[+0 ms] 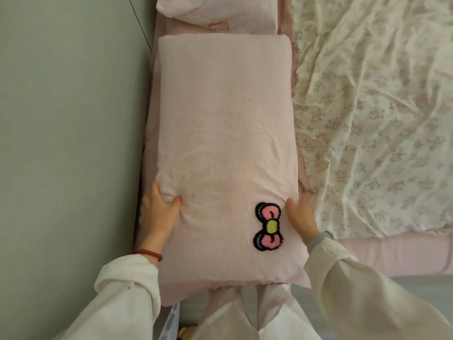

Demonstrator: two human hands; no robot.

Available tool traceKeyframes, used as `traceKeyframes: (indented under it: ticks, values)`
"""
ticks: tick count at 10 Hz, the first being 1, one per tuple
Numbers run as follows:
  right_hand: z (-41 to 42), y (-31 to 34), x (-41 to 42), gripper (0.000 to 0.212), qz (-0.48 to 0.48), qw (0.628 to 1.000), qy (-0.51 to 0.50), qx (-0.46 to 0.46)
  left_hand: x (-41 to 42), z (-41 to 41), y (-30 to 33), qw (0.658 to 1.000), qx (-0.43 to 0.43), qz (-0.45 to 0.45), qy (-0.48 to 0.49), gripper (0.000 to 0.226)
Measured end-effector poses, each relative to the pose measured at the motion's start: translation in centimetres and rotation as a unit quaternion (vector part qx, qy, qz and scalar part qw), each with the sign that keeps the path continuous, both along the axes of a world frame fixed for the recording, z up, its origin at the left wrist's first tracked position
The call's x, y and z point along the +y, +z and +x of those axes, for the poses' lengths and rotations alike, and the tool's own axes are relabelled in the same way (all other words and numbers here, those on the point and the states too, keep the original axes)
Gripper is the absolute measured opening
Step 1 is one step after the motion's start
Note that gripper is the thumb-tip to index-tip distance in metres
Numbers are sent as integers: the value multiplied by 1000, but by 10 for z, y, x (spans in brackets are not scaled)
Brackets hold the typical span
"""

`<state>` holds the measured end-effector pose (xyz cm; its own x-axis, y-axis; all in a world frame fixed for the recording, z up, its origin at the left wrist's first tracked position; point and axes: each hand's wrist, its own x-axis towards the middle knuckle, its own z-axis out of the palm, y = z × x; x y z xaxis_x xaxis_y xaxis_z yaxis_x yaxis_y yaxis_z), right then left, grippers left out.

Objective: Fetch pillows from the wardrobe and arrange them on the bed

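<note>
Bed (382, 253) fills the right side, rumpled flowered sheet (372, 94) over it; green wall (68, 119) runs close along my left. Pink pillow (220, 143) lies lengthwise on the bed's head strip, tight beside the wall, its far end just short of a second pillow (215, 13) further up. My left hand (159, 212) clamps the wall-side edge, thumb pressed into the cover; my right hand (300, 217) holds the opposite edge, fingers tucked under and out of sight. Bow patch (268, 227) sits just beside my right thumb. Judgement: I am settling this pillow in line. Best to keep both grips level and slide it straight, so its long sides run parallel to the wall. No slack on the left; open room lies rightward over the sheet. The near end overhangs the bed edge toward me.
</note>
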<state>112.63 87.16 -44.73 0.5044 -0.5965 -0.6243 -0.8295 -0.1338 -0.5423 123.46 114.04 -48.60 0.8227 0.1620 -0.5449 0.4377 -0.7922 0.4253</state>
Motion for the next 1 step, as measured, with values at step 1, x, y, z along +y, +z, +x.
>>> traceKeyframes:
  ticks: [1]
  values:
    - [39, 54, -19, 45, -13, 995, -57, -85, -39, 13, 25, 985, -130, 34, -106, 64]
